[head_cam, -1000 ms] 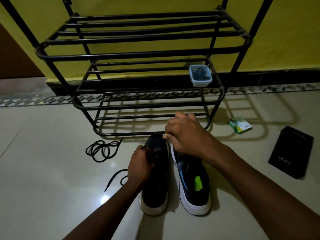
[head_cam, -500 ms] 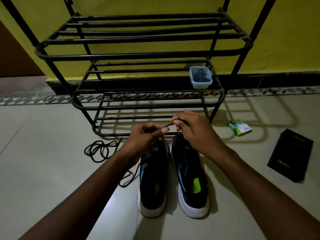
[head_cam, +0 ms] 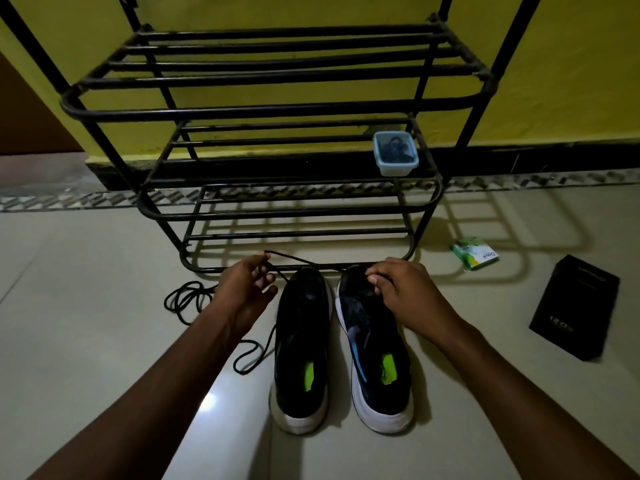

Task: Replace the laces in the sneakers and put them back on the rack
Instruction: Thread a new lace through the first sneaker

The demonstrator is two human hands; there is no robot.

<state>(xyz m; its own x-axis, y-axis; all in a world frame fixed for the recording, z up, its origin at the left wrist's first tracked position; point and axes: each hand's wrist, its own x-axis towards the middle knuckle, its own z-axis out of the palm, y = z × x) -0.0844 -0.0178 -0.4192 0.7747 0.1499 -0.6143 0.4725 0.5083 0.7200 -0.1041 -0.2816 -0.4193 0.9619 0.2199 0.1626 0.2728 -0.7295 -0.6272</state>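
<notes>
Lacing the right sneaker (head_cam: 377, 341) looks to be the step in hand; it stands beside the left sneaker (head_cam: 301, 341) on the floor, just near of the rack (head_cam: 277, 112). A black lace (head_cam: 304, 260) runs from the right hand (head_cam: 401, 289), whose curled fingers pinch it at the shoe's far end, to the left hand (head_cam: 242, 289), which holds it in loosely curled fingers. Next, I judge, the slack needs drawing through and the tip guiding into the following eyelet; a second lace (head_cam: 187, 299) lies coiled left.
</notes>
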